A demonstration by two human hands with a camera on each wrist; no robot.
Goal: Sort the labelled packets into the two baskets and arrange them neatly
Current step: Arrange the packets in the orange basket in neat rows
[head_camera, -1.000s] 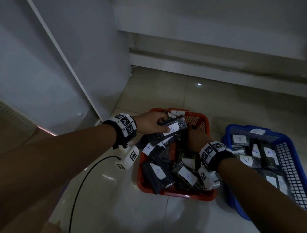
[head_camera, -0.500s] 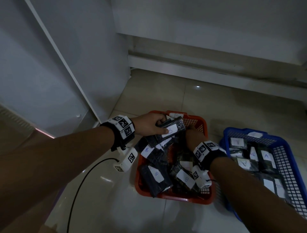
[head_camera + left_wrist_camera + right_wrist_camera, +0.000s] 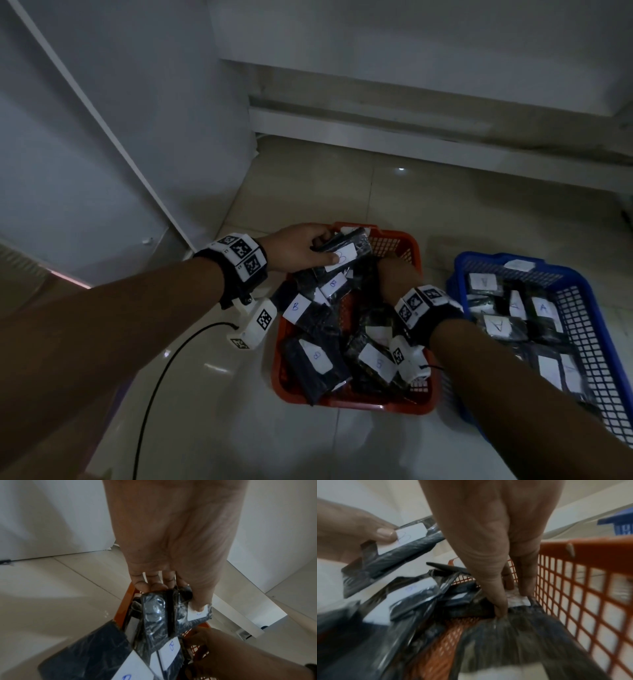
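Observation:
An orange basket (image 3: pixel 424 394) on the floor holds several dark packets with white B labels. My left hand (image 3: pixel 301 246) grips a stack of these packets (image 3: pixel 346 250) over the basket's far left corner, thumb on the top label (image 3: pixel 197 613). My right hand (image 3: pixel 394 277) reaches down into the basket's far right part, and its fingertips (image 3: pixel 500 609) pinch the edge of a dark packet (image 3: pixel 513 635) lying beside the orange mesh wall (image 3: pixel 573 588). To the right, a blue basket (image 3: pixel 582 339) holds packets labelled A.
A white cabinet panel (image 3: pixel 102 137) stands at the left and a low white ledge (image 3: pixel 411 130) runs along the back. A black cable (image 3: pixel 161 377) trails over the tiled floor (image 3: pixel 308 178) left of the orange basket.
The view has shifted slightly. My left hand still holds the B packets; my right hand has stayed deep in the orange basket, barely moved.

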